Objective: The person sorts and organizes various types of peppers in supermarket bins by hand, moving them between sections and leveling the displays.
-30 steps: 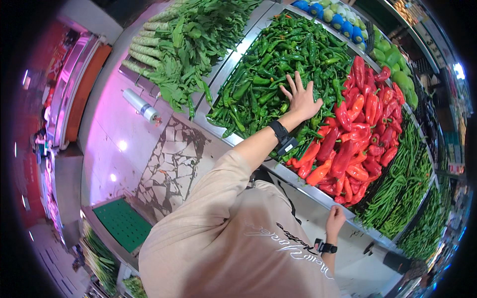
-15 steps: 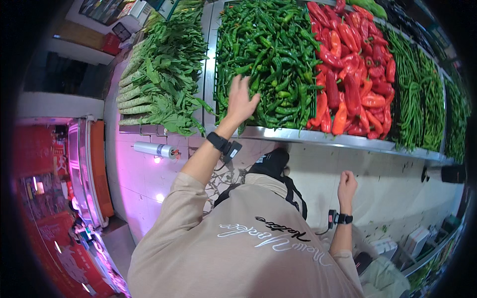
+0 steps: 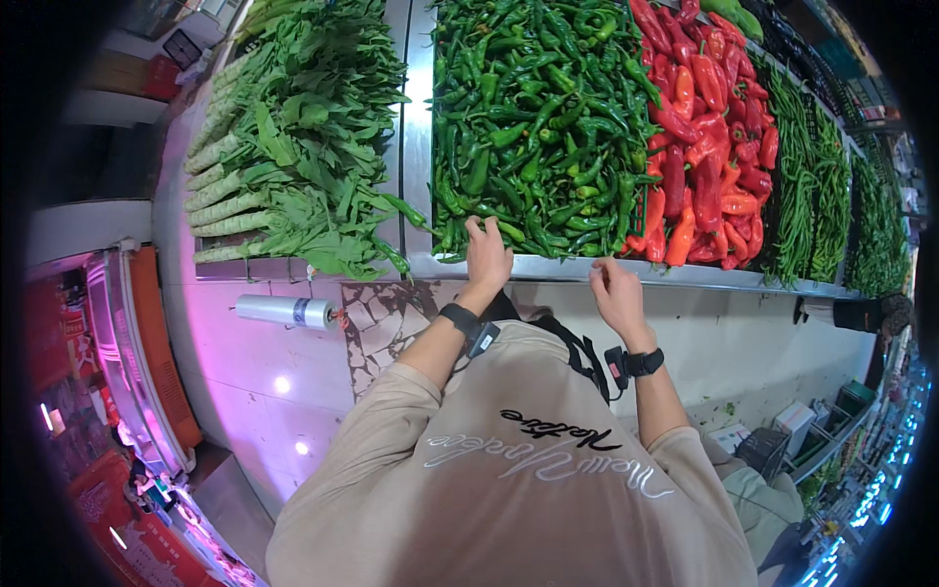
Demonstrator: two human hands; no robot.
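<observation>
Green chili peppers lie heaped in a bin in front of me. At the bin's near edge, my left hand has its fingers curled against a light green chili pepper, which they appear to grip. My right hand is closed beside the metal rim, fingers bent inward, with nothing visible in it. To the right of the green heap are red peppers. Both wrists wear black bands with small devices.
Leafy stalks are stacked at the left, with a few green peppers by their near end. Long green beans fill trays farther right. A clear plastic bag roll hangs below the left counter. Crates and boxes stand behind at the lower right.
My left hand has drawn back from the middle of the green peppers to the near edge. My right hand has risen from my side to the metal rim. The view has shifted slightly.
</observation>
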